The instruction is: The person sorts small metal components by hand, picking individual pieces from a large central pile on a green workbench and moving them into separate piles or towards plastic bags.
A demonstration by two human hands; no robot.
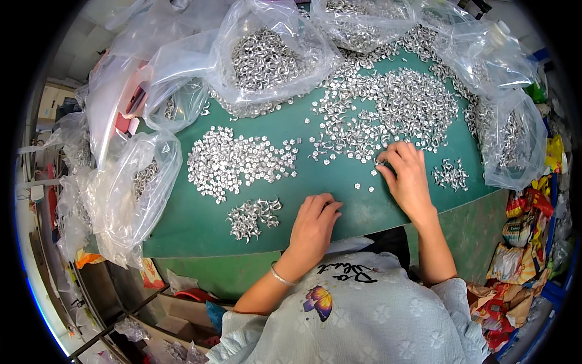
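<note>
Partly hidden right hand (407, 176) fingers (388, 159)

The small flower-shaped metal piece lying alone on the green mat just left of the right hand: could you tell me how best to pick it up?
The lone flower-shaped piece lies flat on the green mat, apart from the piles. Probably best pinched from straight above by its outer edges with fingertips, since it looks thin and low. The right hand is nearest; the left hand rests farther off.

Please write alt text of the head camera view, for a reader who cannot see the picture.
A person's right hand picks at a wide spread of small silver metal pieces on a green table, while the left hand rests curled on the table edge. Two smaller piles and clear plastic bags of similar pieces lie around.
</note>
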